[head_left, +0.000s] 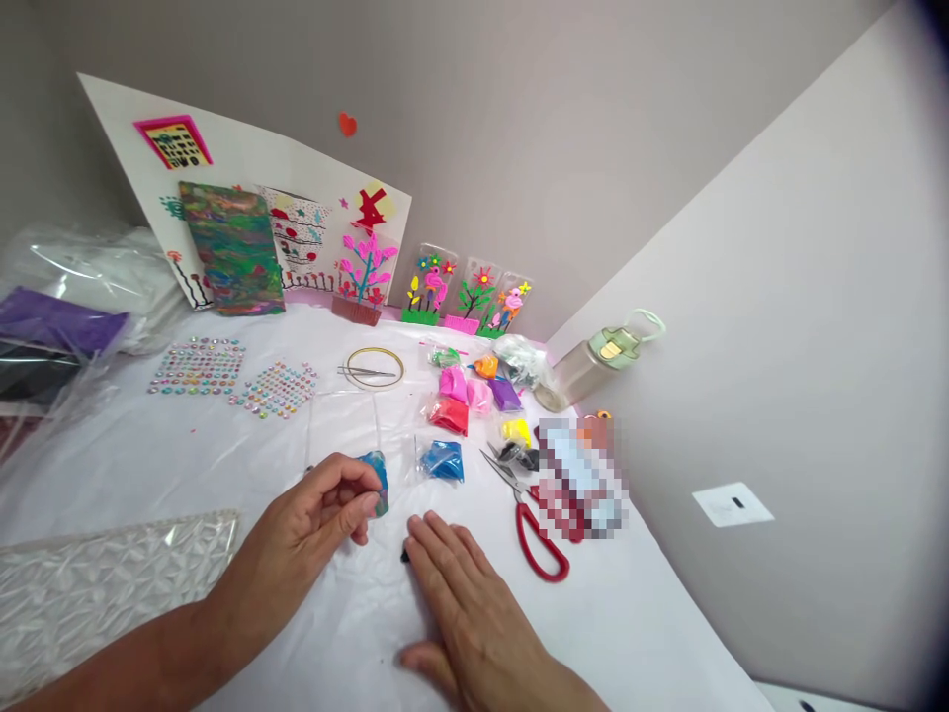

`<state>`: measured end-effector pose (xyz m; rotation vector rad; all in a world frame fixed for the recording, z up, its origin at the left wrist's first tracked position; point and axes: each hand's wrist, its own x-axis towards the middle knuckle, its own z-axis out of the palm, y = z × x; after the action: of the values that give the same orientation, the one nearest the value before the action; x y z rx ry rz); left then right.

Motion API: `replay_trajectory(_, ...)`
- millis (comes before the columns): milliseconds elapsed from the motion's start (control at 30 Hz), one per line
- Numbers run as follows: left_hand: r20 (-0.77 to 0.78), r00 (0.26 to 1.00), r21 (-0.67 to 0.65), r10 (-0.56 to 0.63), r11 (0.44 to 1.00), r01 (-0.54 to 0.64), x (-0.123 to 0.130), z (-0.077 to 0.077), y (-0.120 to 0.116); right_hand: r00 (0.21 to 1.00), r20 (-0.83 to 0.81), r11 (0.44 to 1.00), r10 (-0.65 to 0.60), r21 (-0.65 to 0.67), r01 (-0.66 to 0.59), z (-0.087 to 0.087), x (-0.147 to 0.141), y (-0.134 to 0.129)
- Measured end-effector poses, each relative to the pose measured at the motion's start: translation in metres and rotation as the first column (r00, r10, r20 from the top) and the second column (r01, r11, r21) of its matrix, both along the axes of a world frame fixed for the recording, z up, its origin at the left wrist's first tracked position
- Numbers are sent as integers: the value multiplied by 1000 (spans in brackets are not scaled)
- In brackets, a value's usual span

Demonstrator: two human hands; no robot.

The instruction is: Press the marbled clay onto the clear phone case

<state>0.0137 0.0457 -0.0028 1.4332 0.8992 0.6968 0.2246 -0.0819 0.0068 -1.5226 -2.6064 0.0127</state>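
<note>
My left hand point(315, 514) is closed, thumb and fingers pinching a small blue-green marbled piece of clay point(381, 483) just above the white-covered table. My right hand point(474, 613) lies flat, palm down on the table, fingers stretched out together and thumb apart. A bit of black clay point(404, 556) pokes out from beside its fingers; how much lies beneath is hidden. Beyond the hands sits a packet of blue clay point(443, 461). A clear flat sheet point(341, 425) lies behind my left hand.
Red-handled scissors point(541, 544) lie at right, beside several clay packets point(449, 416). A bottle point(600, 361) stands near the wall. Rhinestones point(200, 366), tweezers in a bangle point(376, 368) and decorated panels point(426, 287) are farther back. A textured clear case point(119, 583) lies front left.
</note>
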Motion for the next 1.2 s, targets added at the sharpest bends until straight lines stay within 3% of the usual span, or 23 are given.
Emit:
replay_trajectory(233, 7, 1000, 2, -23, 1000, 23, -2, -2, 0, 983, 40, 974, 177, 139, -181, -15, -2, -16)
replay_trajectory(400, 30, 999, -18, -23, 1000, 24, 0, 1, -1, 999, 0, 997, 32, 77, -32, -26, -18, -5)
replay_trajectory(500, 26, 1000, -27, -17, 999, 18, 0, 1, 0, 988, -49, 982, 144, 132, -137, -34, -28, -3)
replay_trajectory(567, 26, 1000, -37, -17, 999, 18, 0, 0, 0, 989, -37, 980, 146, 140, -140, -33, -29, -4)
replay_trajectory(667, 22, 1000, -50, -17, 999, 18, 0, 0, 0, 998, 46, 995, 49, 89, -53, -28, -24, -5)
replay_trajectory(767, 20, 1000, -46, -14, 999, 15, -1, 1, 0, 990, 91, 981, 105, 153, -118, -27, -23, -6)
replay_trajectory(900, 43, 999, -53, 15, 999, -13, -2, -1, 0, 994, 101, 984, 51, 166, -68, -35, -27, -8)
replay_trajectory(1000, 48, 999, -65, 21, 998, -18, -4, -4, 1, 992, 87, 955, 88, 277, -109, -38, -30, -9)
replay_trajectory(1100, 72, 997, -146, 23, 989, -12, -5, -5, 3, 992, 115, 977, 41, 205, -65, -35, -29, -9)
replay_trajectory(1200, 131, 988, -284, 84, 958, -44, -6, -3, 5, 997, 62, 946, 51, 317, -68, -33, -29, -8)
